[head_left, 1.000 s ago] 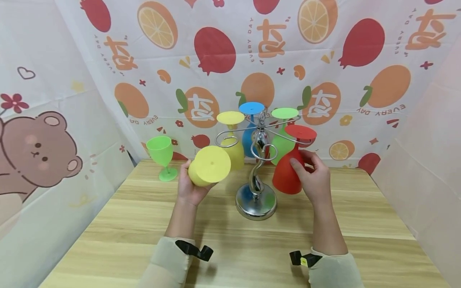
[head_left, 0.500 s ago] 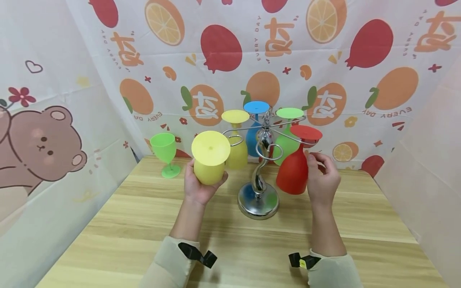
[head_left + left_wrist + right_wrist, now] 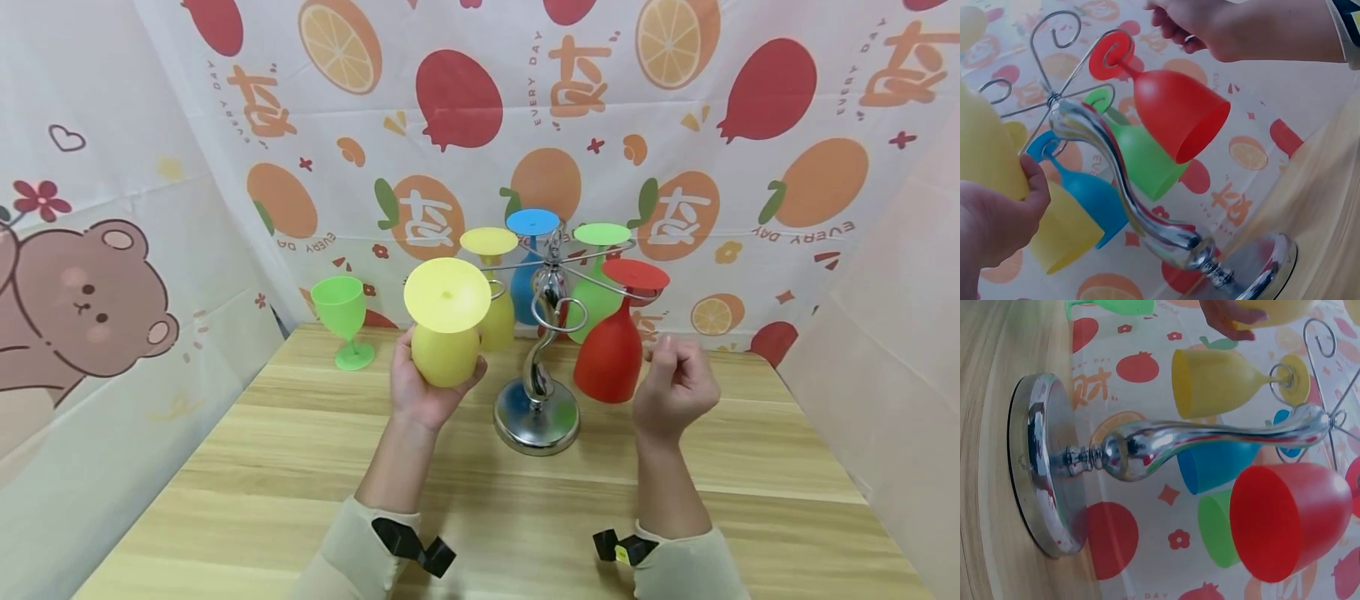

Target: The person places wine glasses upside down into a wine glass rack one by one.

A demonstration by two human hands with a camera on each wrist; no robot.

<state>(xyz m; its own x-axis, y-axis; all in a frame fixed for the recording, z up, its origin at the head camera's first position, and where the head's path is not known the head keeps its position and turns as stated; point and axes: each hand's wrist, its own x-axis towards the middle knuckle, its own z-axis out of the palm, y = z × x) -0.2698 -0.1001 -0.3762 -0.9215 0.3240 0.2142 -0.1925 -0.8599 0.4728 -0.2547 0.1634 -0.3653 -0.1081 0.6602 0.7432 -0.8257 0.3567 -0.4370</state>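
Observation:
My left hand (image 3: 435, 392) grips a yellow goblet (image 3: 446, 354) by its bowl, upside down with its foot on top, left of a chrome rack (image 3: 536, 417). A red goblet (image 3: 609, 358) hangs upside down by its foot in the rack's right front loop. Just right of that goblet, my right hand (image 3: 675, 392) is curled with nothing seen in it, apart from the bowl. Another yellow goblet (image 3: 1063, 231), a blue goblet (image 3: 1088, 194) and a light green goblet (image 3: 1144, 159) hang the same way from the rack. One front loop (image 3: 558, 312) holds no goblet.
A green goblet (image 3: 341, 308) stands upright at the back left of the wooden table (image 3: 525, 517). The rack's round base (image 3: 1041, 469) stands mid-table. A fruit-printed cloth (image 3: 465, 100) hangs behind, with more cloth along both sides.
My right hand has let go of the red goblet and drawn away rightward; the goblet stays hanging. My left hand has tilted the yellow goblet more upright and brought it nearer the rack.

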